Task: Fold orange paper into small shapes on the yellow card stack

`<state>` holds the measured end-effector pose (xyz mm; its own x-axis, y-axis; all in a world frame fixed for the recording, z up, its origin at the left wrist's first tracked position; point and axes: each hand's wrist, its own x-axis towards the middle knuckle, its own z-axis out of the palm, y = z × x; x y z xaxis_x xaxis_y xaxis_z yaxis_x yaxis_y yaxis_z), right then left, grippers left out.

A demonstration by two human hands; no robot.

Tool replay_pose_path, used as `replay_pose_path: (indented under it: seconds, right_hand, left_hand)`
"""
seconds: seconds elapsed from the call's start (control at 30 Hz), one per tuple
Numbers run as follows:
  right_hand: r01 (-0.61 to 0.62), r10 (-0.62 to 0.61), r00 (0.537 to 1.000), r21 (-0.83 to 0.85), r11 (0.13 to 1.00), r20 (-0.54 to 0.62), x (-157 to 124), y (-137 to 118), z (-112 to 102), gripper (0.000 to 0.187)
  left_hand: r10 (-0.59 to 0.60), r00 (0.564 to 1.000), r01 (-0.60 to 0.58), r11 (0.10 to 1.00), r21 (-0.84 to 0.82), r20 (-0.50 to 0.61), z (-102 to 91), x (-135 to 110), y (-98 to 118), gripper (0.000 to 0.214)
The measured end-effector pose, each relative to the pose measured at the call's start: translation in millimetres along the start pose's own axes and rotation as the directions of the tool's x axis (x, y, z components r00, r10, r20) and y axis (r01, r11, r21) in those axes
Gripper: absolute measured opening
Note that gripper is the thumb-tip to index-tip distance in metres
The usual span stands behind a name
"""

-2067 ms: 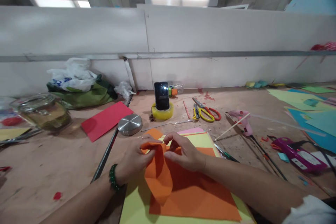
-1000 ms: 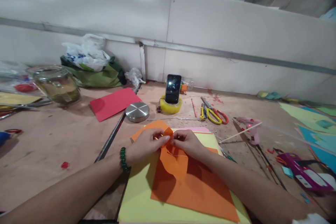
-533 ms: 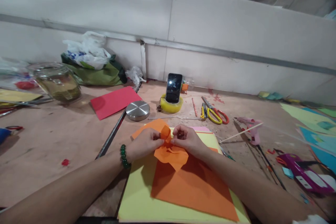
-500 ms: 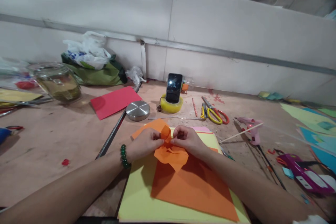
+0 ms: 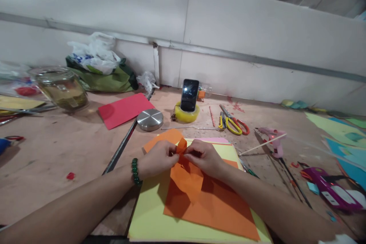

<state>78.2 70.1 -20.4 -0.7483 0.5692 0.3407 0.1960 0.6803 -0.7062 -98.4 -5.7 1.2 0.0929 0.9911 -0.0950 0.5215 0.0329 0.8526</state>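
Observation:
Both of my hands pinch one small piece of orange paper just above a stack of sheets. My left hand, with a green bead bracelet on its wrist, grips the piece's top from the left. From the right, my right hand grips the same bunched top edge. The loose part of the piece hangs down between my wrists. Under it lies a flat orange sheet on a yellow sheet.
A phone stands in a yellow tape roll. Nearby are a round metal lid, a red sheet, scissors, a pink glue gun, a glass jar, a metal ruler and blue and green paper.
The orange piece has been gathered at its top between my fingertips, lifted and bunched, and its loose part hangs down again. The camera tilted downward from two seconds ago.

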Motion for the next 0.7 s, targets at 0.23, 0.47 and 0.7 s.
replay_pose_path:
  seconds: [0.23,0.47,0.7]
  right_hand:
    - [0.005,-0.004,1.0,0.026,1.0,-0.024,0,-7,3,0.01]
    - [-0.283,0.283,0.959,0.079,0.956,0.019,2,-9,1,0.009]
    - [-0.229,0.23,0.973,-0.166,0.959,-0.012,1,-11,6,0.011]
  left_hand:
    - [-0.041,0.999,0.041,0.999,0.005,-0.015,2.3,-1,-2,0.021]
    - [0.067,0.978,-0.037,0.988,0.15,-0.2,-2.0,-2,4,0.017]
    - [0.163,0.957,-0.08,0.943,0.322,-0.24,2.8,-6,11,0.019]
